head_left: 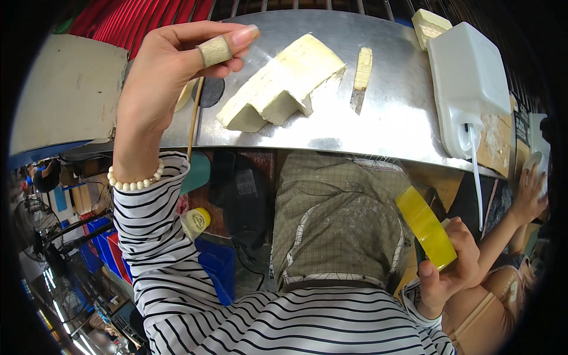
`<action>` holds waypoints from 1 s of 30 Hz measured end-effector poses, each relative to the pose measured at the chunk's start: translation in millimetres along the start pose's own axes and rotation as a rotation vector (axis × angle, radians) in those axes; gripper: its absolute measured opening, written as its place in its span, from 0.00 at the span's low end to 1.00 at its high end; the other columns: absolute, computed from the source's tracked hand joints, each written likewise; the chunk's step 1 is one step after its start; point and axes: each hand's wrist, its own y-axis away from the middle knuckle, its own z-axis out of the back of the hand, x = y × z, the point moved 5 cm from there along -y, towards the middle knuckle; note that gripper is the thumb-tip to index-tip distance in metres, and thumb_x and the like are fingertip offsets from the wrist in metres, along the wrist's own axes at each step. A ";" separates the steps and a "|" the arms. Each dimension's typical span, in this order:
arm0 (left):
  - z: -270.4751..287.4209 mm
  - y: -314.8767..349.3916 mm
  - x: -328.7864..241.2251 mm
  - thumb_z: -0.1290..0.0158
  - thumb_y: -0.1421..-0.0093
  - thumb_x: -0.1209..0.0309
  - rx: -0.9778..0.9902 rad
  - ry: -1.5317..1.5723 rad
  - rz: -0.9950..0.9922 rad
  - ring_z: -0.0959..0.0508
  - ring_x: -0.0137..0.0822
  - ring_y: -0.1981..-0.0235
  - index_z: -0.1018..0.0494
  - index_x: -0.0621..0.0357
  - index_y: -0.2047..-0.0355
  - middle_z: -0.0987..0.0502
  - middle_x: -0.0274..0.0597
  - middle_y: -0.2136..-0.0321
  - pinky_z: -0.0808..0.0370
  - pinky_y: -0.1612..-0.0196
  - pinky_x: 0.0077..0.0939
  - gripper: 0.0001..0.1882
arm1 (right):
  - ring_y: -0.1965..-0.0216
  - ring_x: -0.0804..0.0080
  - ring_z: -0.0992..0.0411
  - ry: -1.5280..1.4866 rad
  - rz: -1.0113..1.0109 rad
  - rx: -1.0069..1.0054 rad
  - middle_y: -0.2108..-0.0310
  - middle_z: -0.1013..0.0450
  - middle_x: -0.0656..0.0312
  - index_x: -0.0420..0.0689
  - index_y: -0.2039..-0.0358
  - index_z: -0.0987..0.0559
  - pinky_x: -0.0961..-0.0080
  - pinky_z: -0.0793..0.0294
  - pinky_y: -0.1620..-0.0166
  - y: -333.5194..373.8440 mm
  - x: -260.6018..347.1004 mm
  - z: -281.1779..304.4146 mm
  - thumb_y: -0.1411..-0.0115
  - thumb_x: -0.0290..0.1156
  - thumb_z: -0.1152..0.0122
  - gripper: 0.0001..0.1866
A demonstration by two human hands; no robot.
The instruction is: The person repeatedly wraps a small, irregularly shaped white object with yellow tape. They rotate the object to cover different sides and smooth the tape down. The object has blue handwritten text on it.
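Note:
My left hand [177,65] is raised over the left part of the metal table, thumb and fingers pinched together. A thin see-through strip [253,58], looking like clear tape, hangs from the fingertips toward a pale yellow block. A beige wrap circles the thumb. The block [296,74], stepped along its near side, lies on the table just right of this hand. My right hand [452,263], low at the right beside my lap, grips a roll of yellow tape [427,228]. Right of the block lies a short, narrow tool with a wrapped handle [362,71].
On the metal table [390,118], a white plastic container [470,77] with a thin tube stands at the right, a smaller pale block [430,28] behind it. A thin wooden stick [194,121] and dark disc [211,92] lie left. Another person's hand [528,195] is at far right.

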 end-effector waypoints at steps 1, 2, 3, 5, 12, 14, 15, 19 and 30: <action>-0.4 -1.2 2.3 0.35 0.41 0.62 -0.016 0.019 0.006 0.19 0.24 0.71 0.17 0.59 0.57 0.17 0.36 0.70 0.21 0.64 0.14 0.16 | 0.80 0.71 0.39 0.006 -0.024 -0.004 0.82 0.32 0.61 0.34 0.74 0.26 0.75 0.43 0.74 0.4 -0.1 -0.4 0.52 0.46 0.26 0.26; -1.1 -2.3 4.2 0.35 0.41 0.62 -0.015 0.022 0.012 0.19 0.24 0.71 0.17 0.59 0.58 0.17 0.37 0.70 0.21 0.64 0.14 0.16 | 0.80 0.71 0.39 0.008 -0.049 -0.007 0.82 0.32 0.61 0.34 0.74 0.26 0.75 0.43 0.74 0.8 0.0 -0.5 0.52 0.46 0.26 0.26; -1.7 -3.1 5.7 0.35 0.41 0.62 -0.015 0.026 0.019 0.18 0.25 0.71 0.17 0.59 0.58 0.17 0.38 0.69 0.21 0.64 0.14 0.16 | 0.80 0.71 0.39 0.010 -0.073 -0.010 0.82 0.32 0.62 0.34 0.74 0.26 0.75 0.43 0.74 1.1 -0.2 -0.8 0.52 0.46 0.26 0.26; -2.5 -4.5 7.6 0.35 0.41 0.63 -0.010 0.037 0.019 0.17 0.25 0.70 0.17 0.60 0.58 0.17 0.39 0.69 0.20 0.64 0.15 0.16 | 0.80 0.71 0.39 0.012 -0.091 -0.012 0.82 0.32 0.62 0.34 0.74 0.26 0.75 0.43 0.74 1.5 0.8 -1.6 0.52 0.46 0.26 0.26; -6.8 -7.9 9.2 0.35 0.41 0.64 0.013 0.074 -0.001 0.16 0.27 0.68 0.17 0.61 0.59 0.17 0.41 0.68 0.19 0.63 0.16 0.15 | 0.80 0.71 0.38 0.020 -0.066 0.026 0.81 0.31 0.62 0.34 0.74 0.26 0.75 0.42 0.74 0.5 2.3 -4.8 0.52 0.44 0.25 0.25; -7.1 -8.0 9.4 0.35 0.42 0.64 0.010 0.070 -0.001 0.16 0.27 0.68 0.17 0.61 0.59 0.17 0.42 0.69 0.18 0.63 0.16 0.15 | 0.80 0.71 0.38 0.021 -0.063 0.031 0.81 0.31 0.61 0.34 0.74 0.26 0.75 0.42 0.74 0.1 1.8 -4.8 0.52 0.44 0.25 0.25; -6.9 -7.7 9.5 0.35 0.41 0.64 0.004 0.063 -0.002 0.16 0.27 0.68 0.17 0.61 0.59 0.17 0.42 0.69 0.18 0.63 0.16 0.15 | 0.80 0.71 0.38 0.011 -0.060 0.041 0.81 0.31 0.61 0.34 0.74 0.26 0.75 0.42 0.74 -0.3 1.6 -4.9 0.52 0.43 0.25 0.24; -7.1 -7.1 9.8 0.35 0.41 0.65 0.021 0.076 0.005 0.16 0.28 0.68 0.17 0.62 0.60 0.17 0.43 0.69 0.18 0.62 0.17 0.14 | 0.80 0.71 0.38 0.022 -0.043 0.067 0.81 0.31 0.61 0.34 0.75 0.26 0.75 0.42 0.74 -1.5 1.9 -5.2 0.53 0.43 0.25 0.24; -9.4 -7.4 10.0 0.37 0.40 0.66 0.032 0.111 -0.005 0.16 0.29 0.68 0.18 0.62 0.60 0.17 0.44 0.70 0.17 0.61 0.18 0.13 | 0.81 0.72 0.39 0.020 -0.055 0.055 0.82 0.32 0.61 0.34 0.76 0.26 0.75 0.43 0.75 -0.6 2.4 -7.0 0.53 0.42 0.24 0.24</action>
